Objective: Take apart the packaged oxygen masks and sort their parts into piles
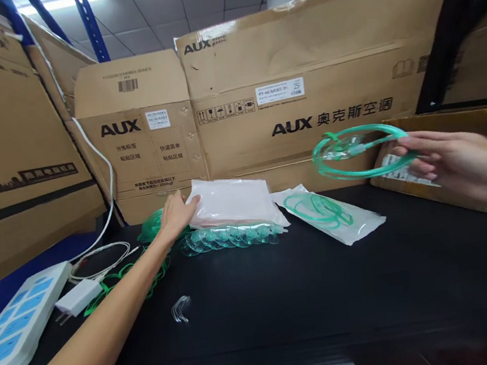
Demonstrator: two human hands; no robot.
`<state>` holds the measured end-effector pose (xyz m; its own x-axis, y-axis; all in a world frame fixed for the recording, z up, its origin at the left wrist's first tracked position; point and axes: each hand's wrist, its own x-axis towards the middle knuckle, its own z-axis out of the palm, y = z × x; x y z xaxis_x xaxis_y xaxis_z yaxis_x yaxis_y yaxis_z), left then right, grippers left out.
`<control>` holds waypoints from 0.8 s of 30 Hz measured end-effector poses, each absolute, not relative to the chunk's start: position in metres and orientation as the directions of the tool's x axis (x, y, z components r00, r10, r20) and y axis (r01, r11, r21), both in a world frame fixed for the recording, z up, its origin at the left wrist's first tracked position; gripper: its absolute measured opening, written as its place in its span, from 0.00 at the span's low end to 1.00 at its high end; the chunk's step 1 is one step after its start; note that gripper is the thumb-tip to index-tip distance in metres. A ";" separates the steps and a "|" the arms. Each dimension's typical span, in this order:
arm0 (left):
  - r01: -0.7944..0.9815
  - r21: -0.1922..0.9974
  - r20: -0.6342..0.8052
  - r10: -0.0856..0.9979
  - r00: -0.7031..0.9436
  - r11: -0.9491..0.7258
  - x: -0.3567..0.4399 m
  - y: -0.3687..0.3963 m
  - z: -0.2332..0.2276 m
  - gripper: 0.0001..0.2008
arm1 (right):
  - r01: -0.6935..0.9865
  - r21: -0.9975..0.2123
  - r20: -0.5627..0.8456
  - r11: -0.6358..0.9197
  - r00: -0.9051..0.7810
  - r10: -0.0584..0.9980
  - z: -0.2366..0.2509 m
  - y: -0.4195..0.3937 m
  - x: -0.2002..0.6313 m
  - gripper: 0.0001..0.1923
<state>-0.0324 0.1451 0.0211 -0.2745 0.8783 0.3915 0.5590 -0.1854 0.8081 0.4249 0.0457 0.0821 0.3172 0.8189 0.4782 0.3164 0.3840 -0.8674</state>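
On the right, my right hand [435, 158] is closed around a coil of green oxygen tubing [373, 171], held up above the shelf. A clear mask [344, 148] hangs within the coil. My left hand [178, 214] reaches to a stack of white pouches [232, 199], its thumb over the left corner and its other fingers partly hidden. Clear green-tinted masks [233, 236] lie in a row just in front of the stack. Right of it lies a translucent pouch [333, 212] with green tubing inside.
Behind the black surface [314, 299] stand AUX cartons [240, 159]. On the left are a power strip [23, 322], a white plug adapter [78, 297], cables and green elastic straps [153, 283]. Small bent metal strips [180, 310] lie in front. An open carton [448, 190] stands at right.
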 end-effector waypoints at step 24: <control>0.943 0.180 -0.086 0.950 0.299 -0.280 0.014 0.191 0.037 0.19 | 0.034 -0.999 0.035 0.042 -0.181 0.983 0.018 -0.016 0.337 0.19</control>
